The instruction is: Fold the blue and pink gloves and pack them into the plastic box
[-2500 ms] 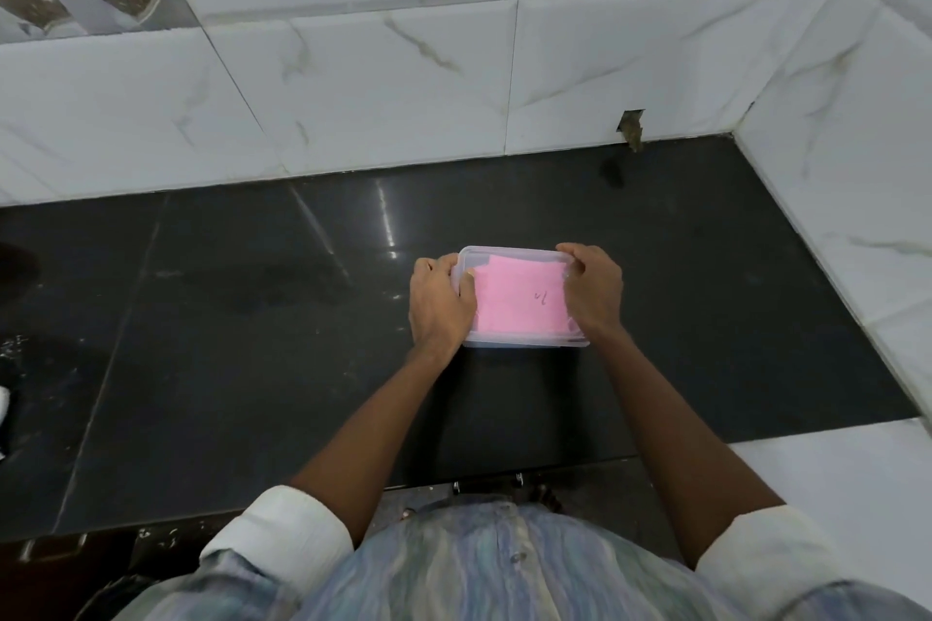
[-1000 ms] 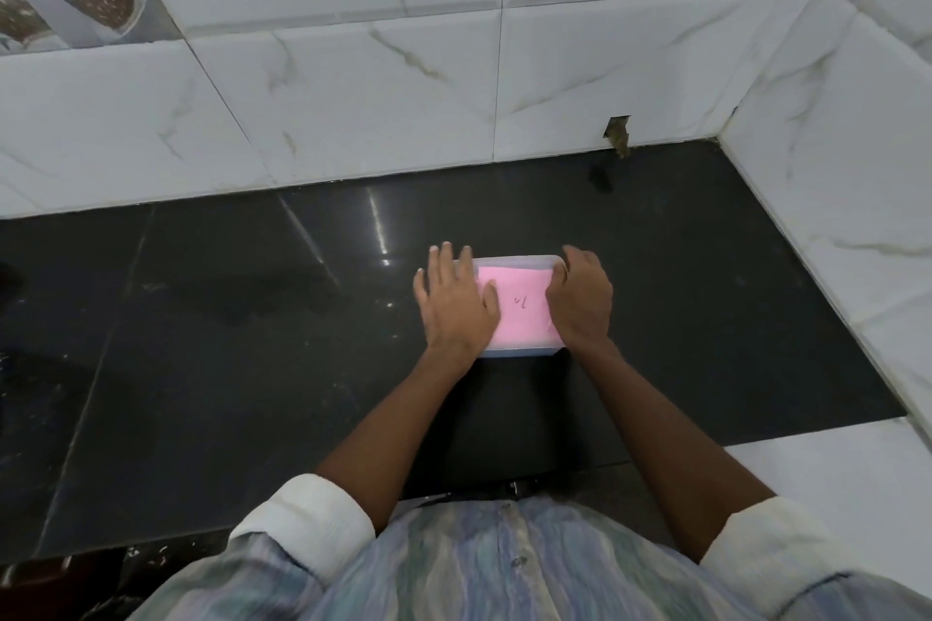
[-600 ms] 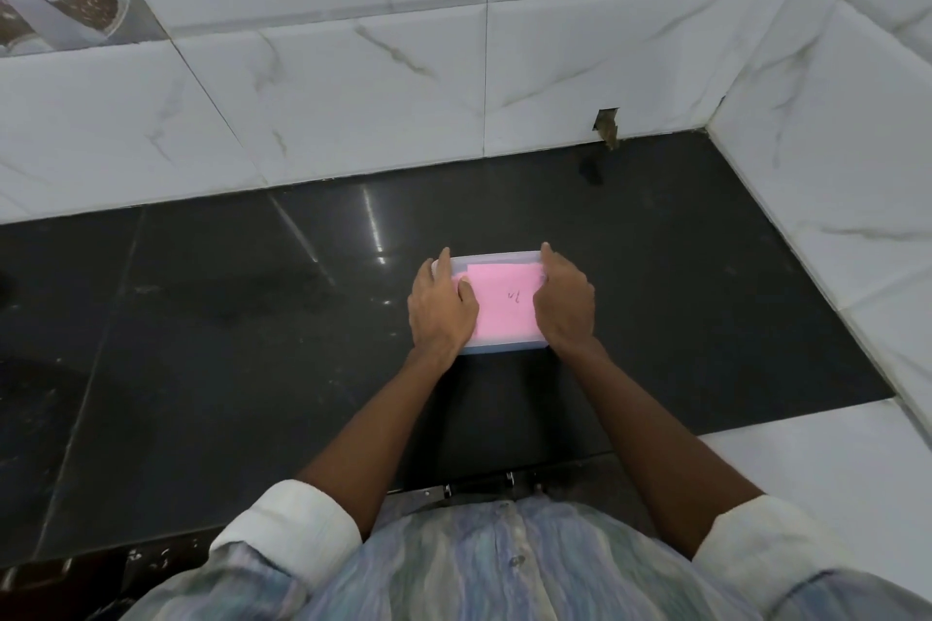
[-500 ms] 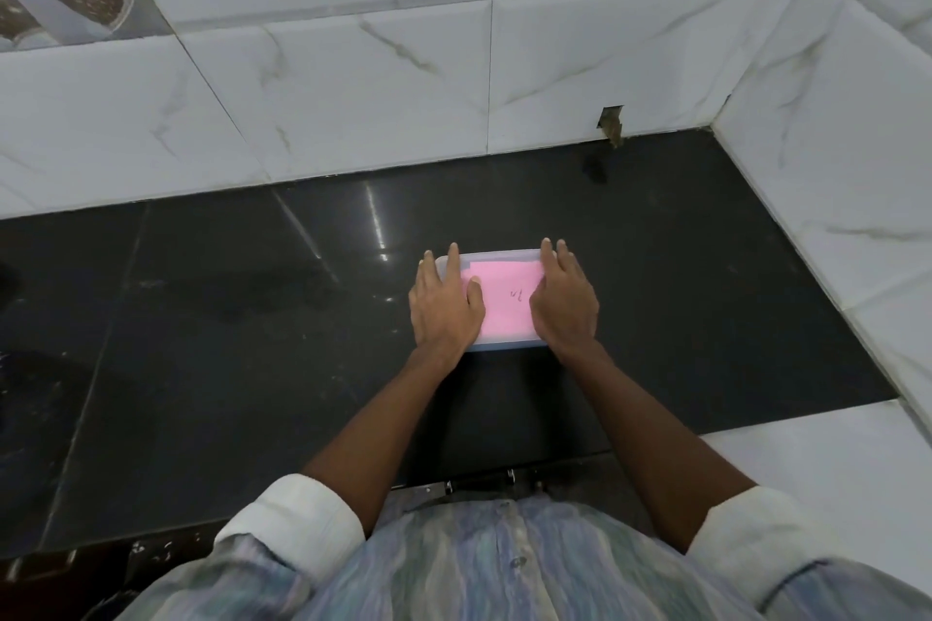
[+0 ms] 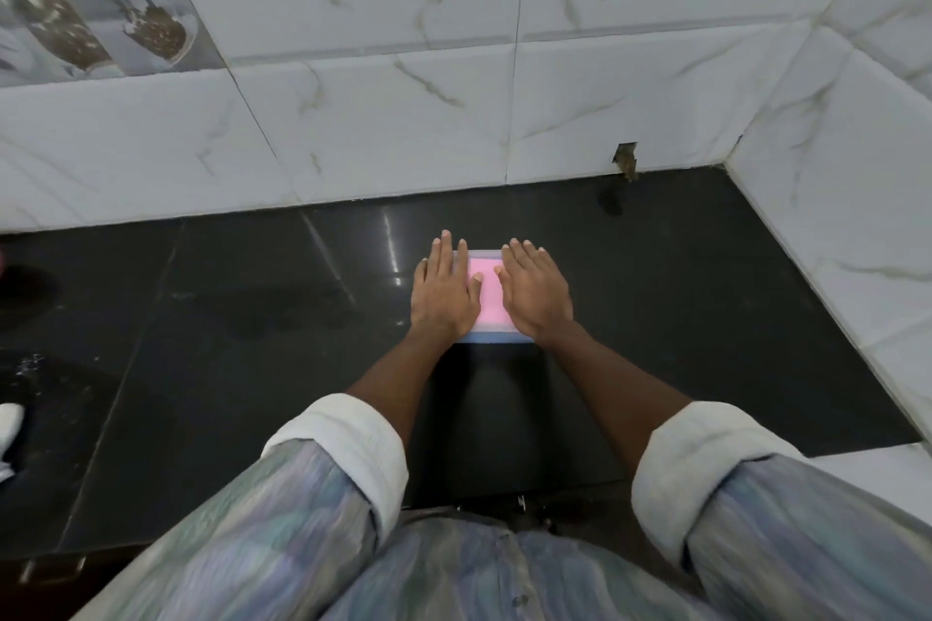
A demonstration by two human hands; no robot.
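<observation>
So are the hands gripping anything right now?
No grip: left hand and right hand lie flat, palms down, on top of the plastic box.

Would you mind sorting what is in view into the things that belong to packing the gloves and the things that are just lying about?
Part of the job:
- plastic box, on the black counter
- pink glove showing in it, blue at its near edge
- left hand and right hand, both flat on top

Just lying about:
- white object at the left edge, cut off
</observation>
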